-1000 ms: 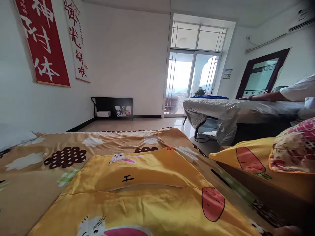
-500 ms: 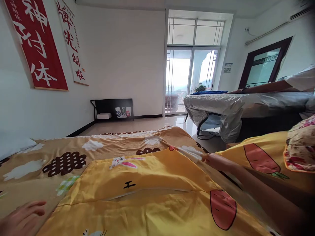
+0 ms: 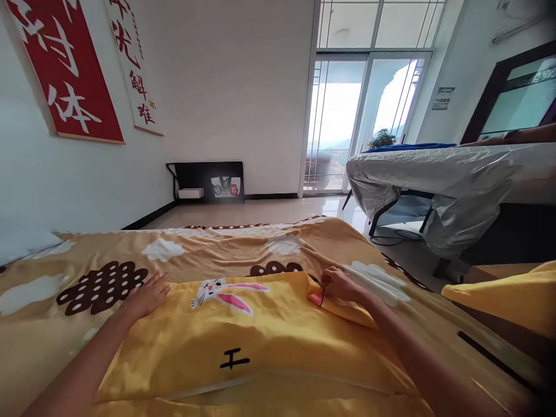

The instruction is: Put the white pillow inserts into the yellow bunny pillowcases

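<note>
A yellow fabric cover [image 3: 278, 336] with a printed rabbit and black marks lies spread on the bed, a seam or slit running across its near part. My left hand [image 3: 147, 296] rests with fingers outstretched at the far left corner of the cover. At the far right corner, my right hand [image 3: 341, 284] pinches the cover's edge, which is folded inward there and shows a bit of a red-pink print. Beneath lies a tan blanket [image 3: 226, 252] with white clouds and brown dotted shapes.
Another yellow cloth [image 3: 508, 295] is at the right. Beyond it stands a table [image 3: 417, 168] draped in clear plastic, with another person's forearm [image 3: 530, 134] on it. A black panel [image 3: 191, 174] leans by the far wall near a sliding glass door [image 3: 339, 121].
My left hand has moved forward to the far left corner. My right hand has come left and taken hold of the right corner, folding it inward. The view has turned slightly.
</note>
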Action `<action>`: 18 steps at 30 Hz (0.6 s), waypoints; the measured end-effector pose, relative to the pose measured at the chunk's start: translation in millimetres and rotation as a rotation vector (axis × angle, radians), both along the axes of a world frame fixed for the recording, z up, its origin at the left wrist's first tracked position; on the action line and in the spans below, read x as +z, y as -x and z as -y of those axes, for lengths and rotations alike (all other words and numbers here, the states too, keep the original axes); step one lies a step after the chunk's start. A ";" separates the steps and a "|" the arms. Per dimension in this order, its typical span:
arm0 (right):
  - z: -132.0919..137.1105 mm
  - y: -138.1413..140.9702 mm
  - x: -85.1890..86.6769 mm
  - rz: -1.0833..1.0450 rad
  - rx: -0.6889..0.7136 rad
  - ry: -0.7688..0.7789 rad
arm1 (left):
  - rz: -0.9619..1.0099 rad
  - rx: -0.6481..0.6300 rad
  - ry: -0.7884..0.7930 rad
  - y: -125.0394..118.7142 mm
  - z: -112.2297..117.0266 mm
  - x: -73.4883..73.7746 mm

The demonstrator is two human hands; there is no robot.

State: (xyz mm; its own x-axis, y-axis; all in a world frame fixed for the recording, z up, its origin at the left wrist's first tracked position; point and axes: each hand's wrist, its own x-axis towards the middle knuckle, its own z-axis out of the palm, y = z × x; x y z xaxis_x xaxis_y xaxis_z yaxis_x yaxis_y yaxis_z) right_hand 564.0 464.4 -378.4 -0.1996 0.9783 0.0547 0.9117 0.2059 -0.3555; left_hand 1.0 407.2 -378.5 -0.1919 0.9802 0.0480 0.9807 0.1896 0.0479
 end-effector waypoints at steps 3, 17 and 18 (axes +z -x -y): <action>7.9 -4.4 2.0 -0.065 0.080 0.087 | 0.004 0.045 -0.019 -8.7 -8.4 -38.6; -3.6 -71.9 43.9 0.502 -0.363 -0.227 | -0.026 0.050 -0.050 -2.2 -9.0 -64.3; -5.1 -75.1 43.4 0.531 -0.382 -0.242 | -0.027 0.055 -0.048 -2.0 -9.1 -65.1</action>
State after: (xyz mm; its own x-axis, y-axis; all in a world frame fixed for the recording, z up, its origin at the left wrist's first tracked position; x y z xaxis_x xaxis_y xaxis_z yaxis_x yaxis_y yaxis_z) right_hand 639.1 469.5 -335.0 0.0963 0.9580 0.2700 0.9739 -0.1467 0.1734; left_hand 3.0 416.3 -443.6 -0.2438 0.9645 0.1011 0.9698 0.2418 0.0317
